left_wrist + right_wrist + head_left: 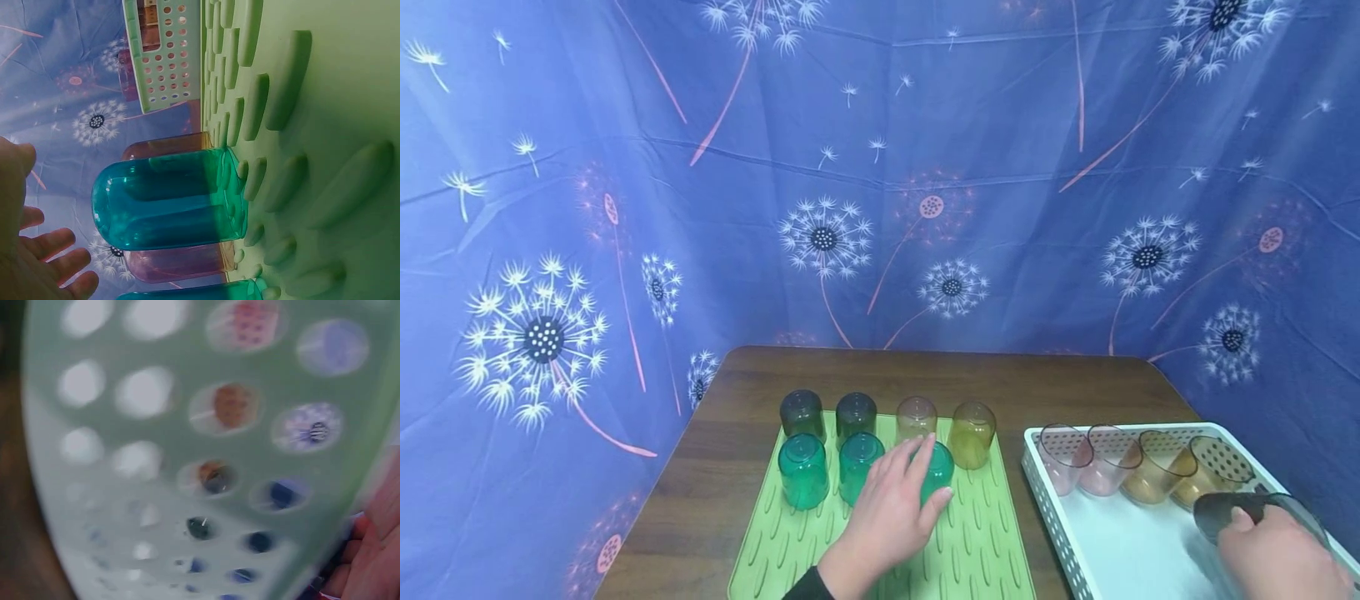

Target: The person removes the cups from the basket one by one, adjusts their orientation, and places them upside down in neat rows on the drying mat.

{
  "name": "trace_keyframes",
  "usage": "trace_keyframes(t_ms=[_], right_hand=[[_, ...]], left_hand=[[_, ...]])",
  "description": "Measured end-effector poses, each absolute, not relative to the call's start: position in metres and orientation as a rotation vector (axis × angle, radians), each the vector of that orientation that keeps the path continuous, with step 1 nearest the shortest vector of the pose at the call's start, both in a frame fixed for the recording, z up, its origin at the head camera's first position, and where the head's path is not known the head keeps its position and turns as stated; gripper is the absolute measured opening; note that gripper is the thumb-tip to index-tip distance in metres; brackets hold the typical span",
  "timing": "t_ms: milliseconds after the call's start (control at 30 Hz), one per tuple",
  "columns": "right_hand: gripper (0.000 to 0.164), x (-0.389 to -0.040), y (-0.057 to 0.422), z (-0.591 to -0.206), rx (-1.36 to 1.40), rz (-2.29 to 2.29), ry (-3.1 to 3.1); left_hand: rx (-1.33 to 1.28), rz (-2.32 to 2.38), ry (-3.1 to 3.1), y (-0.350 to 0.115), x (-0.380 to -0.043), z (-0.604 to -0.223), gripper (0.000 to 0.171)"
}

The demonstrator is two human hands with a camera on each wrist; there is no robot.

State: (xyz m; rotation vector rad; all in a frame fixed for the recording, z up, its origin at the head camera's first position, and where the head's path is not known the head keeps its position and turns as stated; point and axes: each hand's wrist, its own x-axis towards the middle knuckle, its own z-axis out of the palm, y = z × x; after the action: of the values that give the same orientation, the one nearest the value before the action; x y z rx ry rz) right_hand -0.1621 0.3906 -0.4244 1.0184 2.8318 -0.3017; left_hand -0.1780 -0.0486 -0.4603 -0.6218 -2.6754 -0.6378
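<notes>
My left hand (891, 504) is over the front row of upside-down green glasses on the green drying mat (992, 550). In the left wrist view its spread fingers (59, 244) are apart from the nearest green glass (169, 203). That glass (940, 471) is partly hidden by the hand in the head view. At the right, my right hand (1281, 550) grips a dark grey glass (1216, 515) over the white tray (1063, 529). The glass's far side is hidden. The right wrist view shows mostly the perforated tray wall (169, 425), with part of the hand (375, 550).
Behind the green glasses stand two dark glasses (802, 412), a pink glass (916, 417) and an amber glass (973, 437), all upside down. Upright pink glasses (1105, 475) and amber glasses (1153, 479) line the tray's back. Brown table (685, 492) surrounds the mat.
</notes>
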Motion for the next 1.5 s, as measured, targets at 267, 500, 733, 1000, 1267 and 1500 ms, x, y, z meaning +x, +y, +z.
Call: trace_keyframes(t_ms=[267,500,733,1000,1267,1500], right_hand=[[0.049,-0.149,0.344,-0.406,0.905,-0.804,3.055],[0.042,-0.143,0.294,-0.415,0.38,-1.245,3.072],[0.029,-0.137,0.243,-0.435,0.109,-1.655,2.63],[0.037,-0.143,0.227,-0.453,-0.443,-2.069,1.739],[0.033,-0.142,0.225,-0.464,-0.342,-2.161,1.834],[0.015,-0.138,0.226,-0.466,0.015,-2.265,2.392]], left_hand=[[-0.653,-0.654,-2.597,-0.05,-0.176,-0.46,0.063],[-0.768,-0.65,-2.502,-0.047,-0.171,-0.458,0.065],[-0.932,-0.683,-2.431,-0.046,-0.168,-0.457,0.076],[-1.182,-0.798,-2.336,-0.043,-0.168,-0.458,0.082],[-1.207,-0.924,-2.342,-0.042,-0.168,-0.455,0.073],[-1.017,-0.813,-2.493,-0.034,-0.175,-0.446,0.07]])
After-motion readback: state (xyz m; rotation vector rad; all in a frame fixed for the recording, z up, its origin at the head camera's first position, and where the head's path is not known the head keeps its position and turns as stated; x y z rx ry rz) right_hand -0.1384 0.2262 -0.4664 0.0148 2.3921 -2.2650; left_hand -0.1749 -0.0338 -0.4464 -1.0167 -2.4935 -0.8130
